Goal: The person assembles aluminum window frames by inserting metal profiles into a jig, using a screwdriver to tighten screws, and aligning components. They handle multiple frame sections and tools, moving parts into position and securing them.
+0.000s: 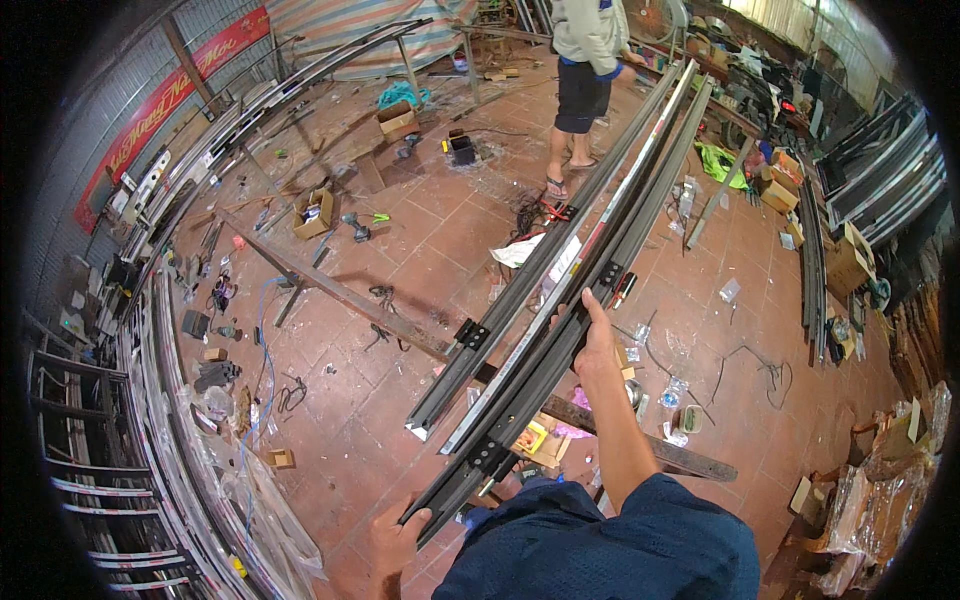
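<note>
A long dark grey metal profile [530, 392] slants from my body toward the far right. My left hand [397, 537] grips its near end, with the thumb over the top. Farther along, my right hand [598, 345] is closed around its right side. Black plates with holes, such as the near hinge plate [488, 455], are fixed along it. Close on its left lies a silver profile [548, 310] with a printed strip. Beyond that is another dark profile [515, 300] bearing a black hinge plate [472, 334]. A rusty steel bar [400, 325] crosses underneath.
A person [582, 85] in shorts stands beyond the profiles. A cordless drill [357, 227] and cardboard box [313, 213] sit on the tiled floor [410, 250], among cables and scraps. Metal frames [90, 465] stack at left; wrapped material [880, 490] lies at right.
</note>
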`<control>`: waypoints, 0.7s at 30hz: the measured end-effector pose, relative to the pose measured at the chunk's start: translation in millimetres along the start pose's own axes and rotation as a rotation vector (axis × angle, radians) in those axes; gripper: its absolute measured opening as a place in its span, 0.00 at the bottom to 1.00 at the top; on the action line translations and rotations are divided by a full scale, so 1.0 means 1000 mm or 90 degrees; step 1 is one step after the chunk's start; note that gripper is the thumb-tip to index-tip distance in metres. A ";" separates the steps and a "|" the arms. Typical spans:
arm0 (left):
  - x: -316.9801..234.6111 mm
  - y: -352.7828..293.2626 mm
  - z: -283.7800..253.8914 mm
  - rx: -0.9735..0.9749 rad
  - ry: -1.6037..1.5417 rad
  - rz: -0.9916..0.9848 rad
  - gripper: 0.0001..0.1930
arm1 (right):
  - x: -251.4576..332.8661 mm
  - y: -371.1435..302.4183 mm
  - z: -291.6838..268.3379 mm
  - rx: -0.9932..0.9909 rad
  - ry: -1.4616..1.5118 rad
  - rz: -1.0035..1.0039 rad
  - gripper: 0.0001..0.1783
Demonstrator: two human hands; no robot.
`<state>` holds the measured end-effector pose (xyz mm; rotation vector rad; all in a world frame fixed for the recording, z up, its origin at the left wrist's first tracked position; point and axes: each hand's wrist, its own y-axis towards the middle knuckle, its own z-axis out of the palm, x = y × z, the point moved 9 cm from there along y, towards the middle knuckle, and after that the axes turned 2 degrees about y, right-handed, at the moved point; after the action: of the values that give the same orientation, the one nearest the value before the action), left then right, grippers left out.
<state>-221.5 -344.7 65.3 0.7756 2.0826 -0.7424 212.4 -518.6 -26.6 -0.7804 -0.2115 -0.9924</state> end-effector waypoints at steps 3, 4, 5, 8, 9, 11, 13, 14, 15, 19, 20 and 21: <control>0.003 0.002 -0.006 -0.003 -0.031 -0.002 0.16 | -0.012 -0.002 0.007 0.014 -0.005 0.006 0.20; -0.001 0.002 -0.007 -0.002 -0.036 -0.018 0.16 | -0.012 0.001 0.012 0.019 -0.014 0.005 0.20; -0.011 0.003 -0.007 0.001 -0.040 -0.033 0.16 | -0.011 0.003 0.017 0.024 -0.021 0.003 0.20; -0.040 0.003 -0.008 -0.026 -0.064 -0.050 0.16 | -0.005 0.022 0.039 0.068 -0.020 -0.010 0.21; -0.042 0.005 -0.011 -0.053 -0.025 -0.018 0.15 | -0.003 0.025 0.048 0.080 -0.025 -0.003 0.21; -0.048 0.010 -0.014 -0.109 0.052 0.048 0.14 | 0.002 0.031 0.059 0.073 -0.017 0.009 0.20; -0.056 0.012 -0.012 -0.106 0.027 0.024 0.13 | 0.007 0.038 0.067 0.071 -0.022 -0.001 0.19; -0.061 0.014 -0.011 -0.103 0.013 0.013 0.13 | 0.008 0.043 0.071 0.087 -0.013 0.001 0.19; -0.062 0.017 -0.011 -0.101 0.013 0.018 0.13 | 0.008 0.048 0.071 0.081 -0.014 0.006 0.19; -0.065 0.022 -0.014 -0.116 0.016 0.046 0.12 | 0.006 0.052 0.083 0.063 -0.018 0.019 0.20; -0.066 0.023 -0.014 -0.122 0.018 0.056 0.12 | 0.006 0.053 0.083 0.070 -0.020 0.021 0.20; -0.064 0.026 -0.013 -0.119 0.015 0.052 0.12 | 0.006 0.054 0.085 0.077 -0.022 0.022 0.20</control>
<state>-175.9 -336.1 118.0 0.7630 2.0925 -0.4872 275.2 -448.6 10.3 -0.6887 -0.2842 -0.9247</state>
